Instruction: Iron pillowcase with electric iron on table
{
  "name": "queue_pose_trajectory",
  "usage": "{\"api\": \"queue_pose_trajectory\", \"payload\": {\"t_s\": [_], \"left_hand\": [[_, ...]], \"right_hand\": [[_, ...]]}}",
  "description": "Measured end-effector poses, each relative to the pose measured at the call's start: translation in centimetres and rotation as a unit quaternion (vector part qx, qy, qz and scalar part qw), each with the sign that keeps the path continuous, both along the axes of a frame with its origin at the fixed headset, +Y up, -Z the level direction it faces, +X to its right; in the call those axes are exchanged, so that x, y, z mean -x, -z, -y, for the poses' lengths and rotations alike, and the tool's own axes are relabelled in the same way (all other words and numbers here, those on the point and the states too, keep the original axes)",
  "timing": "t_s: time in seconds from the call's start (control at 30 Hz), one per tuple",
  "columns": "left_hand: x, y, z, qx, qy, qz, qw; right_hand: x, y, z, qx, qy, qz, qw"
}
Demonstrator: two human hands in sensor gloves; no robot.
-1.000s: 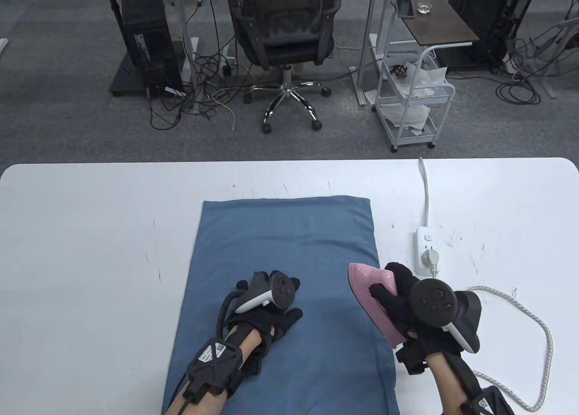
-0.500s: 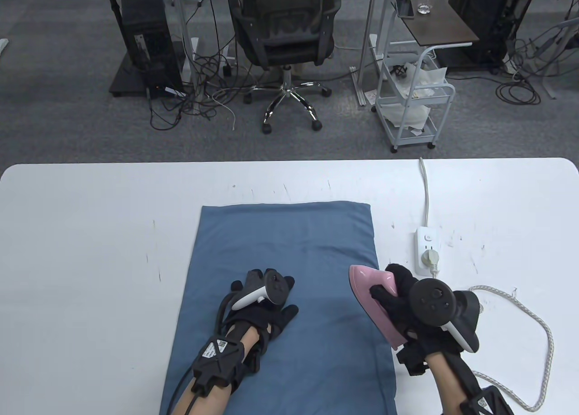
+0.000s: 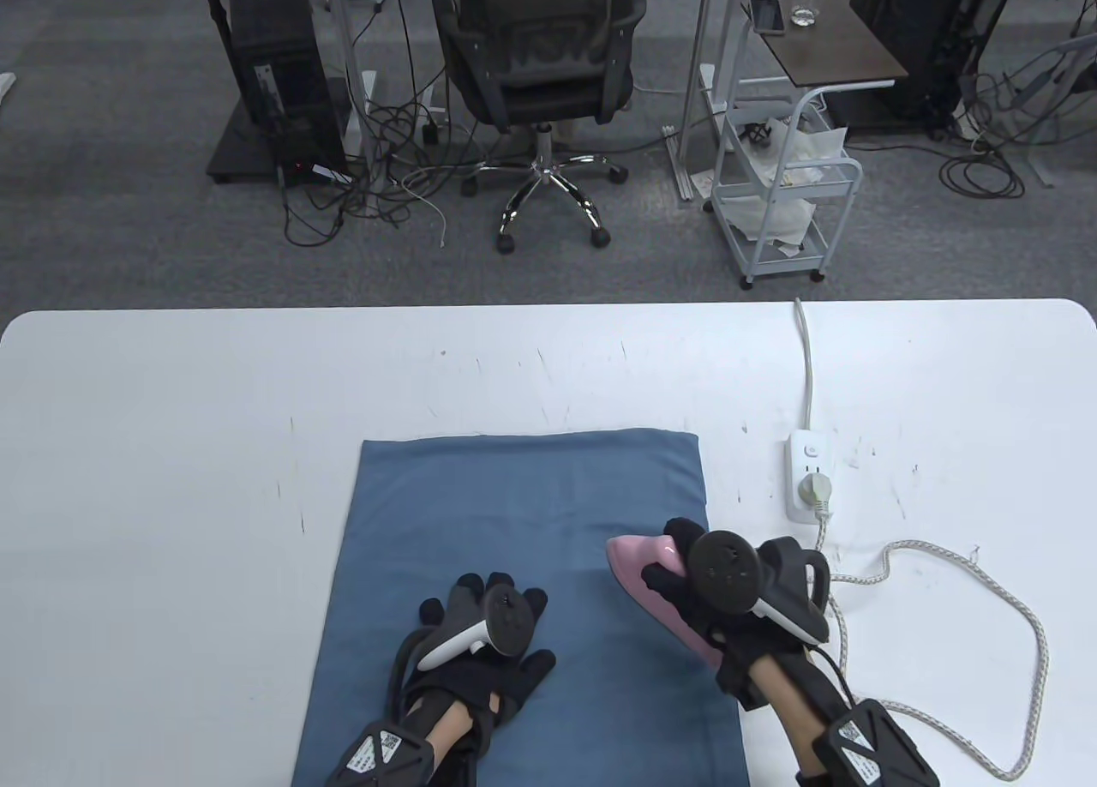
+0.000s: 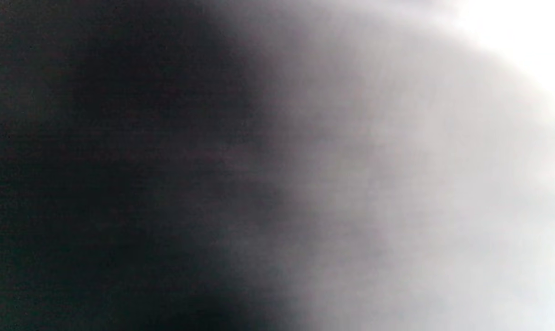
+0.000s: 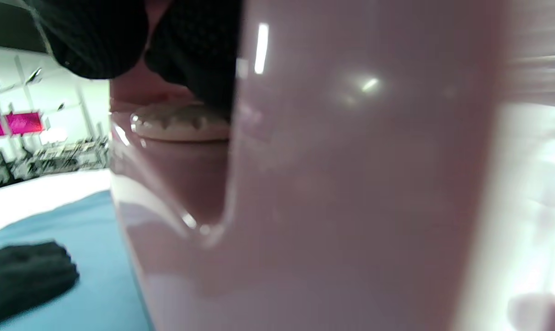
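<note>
Blue pillowcase [image 3: 523, 581] flat on the white desk [image 3: 171, 478], pink electric iron [image 3: 660, 594] on its right side

The right hand [image 3: 686, 594] grips the iron's handle, fingers [image 3: 664, 574] wrapped round it; the left hand [image 3: 484, 650] rests flat on the pillowcase's near part, fingers [image 3: 467, 588] spread; the iron's braided cord [image 3: 1020, 615] loops over the desk to a white power strip [image 3: 807, 470]; the left wrist view is only blur.

We see an office or lab: grey carpet [image 3: 128, 247], black swivel chair [image 3: 540, 58], computer tower [image 3: 278, 84] with tangled cables [image 3: 377, 178], white wheeled cart [image 3: 784, 195], small side desk [image 3: 836, 45], white work table [image 3: 171, 478].
</note>
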State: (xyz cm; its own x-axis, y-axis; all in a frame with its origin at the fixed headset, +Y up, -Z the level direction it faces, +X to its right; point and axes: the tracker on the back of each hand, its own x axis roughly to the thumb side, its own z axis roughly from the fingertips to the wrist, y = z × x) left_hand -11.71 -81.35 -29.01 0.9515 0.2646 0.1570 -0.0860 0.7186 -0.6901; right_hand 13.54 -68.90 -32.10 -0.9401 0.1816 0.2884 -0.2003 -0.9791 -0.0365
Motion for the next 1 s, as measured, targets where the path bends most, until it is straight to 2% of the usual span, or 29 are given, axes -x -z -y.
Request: {"api": "queue_pose_trajectory", "payload": {"t_s": [0.17,0.27,0.4,0.53,0.7,0.8,0.93,1.0], "left_hand": [[0.1,-0.7,0.0,0.0,0.0,0.006,1.0],[0.0,-0.7,0.1,0.001,0.0,0.008,1.0],[0.0,-0.7,0.0,0.001,0.001,0.009,1.0],[0.0,-0.6,0.0,0.001,0.001,0.01,1.0],[-0.1,-0.6,0.0,0.001,0.0,0.01,1.0],[-0.1,-0.6,0.0,0.001,0.001,0.01,1.0],[-0.1,-0.6,0.1,0.001,0.001,0.01,1.0],[-0.1,-0.6,0.1,0.001,0.001,0.01,1.0]], "right_hand": [[3.3,1.0,2.1,0.012,-0.07,-0.044,0.996],[4.7,1.7,3.3,0.028,-0.078,-0.059,0.995],[5.7,2.7,3.5,0.023,-0.113,-0.06,0.992],[5.3,5.4,3.6,0.028,-0.122,-0.017,0.992],[3.7,10.6,3.6,0.025,-0.128,0.073,0.989],[3.1,12.0,3.6,0.043,-0.113,0.101,0.988],[3.1,12.0,3.1,0.073,-0.096,0.09,0.989],[4.0,10.3,2.2,0.034,-0.081,0.057,0.994]]}}
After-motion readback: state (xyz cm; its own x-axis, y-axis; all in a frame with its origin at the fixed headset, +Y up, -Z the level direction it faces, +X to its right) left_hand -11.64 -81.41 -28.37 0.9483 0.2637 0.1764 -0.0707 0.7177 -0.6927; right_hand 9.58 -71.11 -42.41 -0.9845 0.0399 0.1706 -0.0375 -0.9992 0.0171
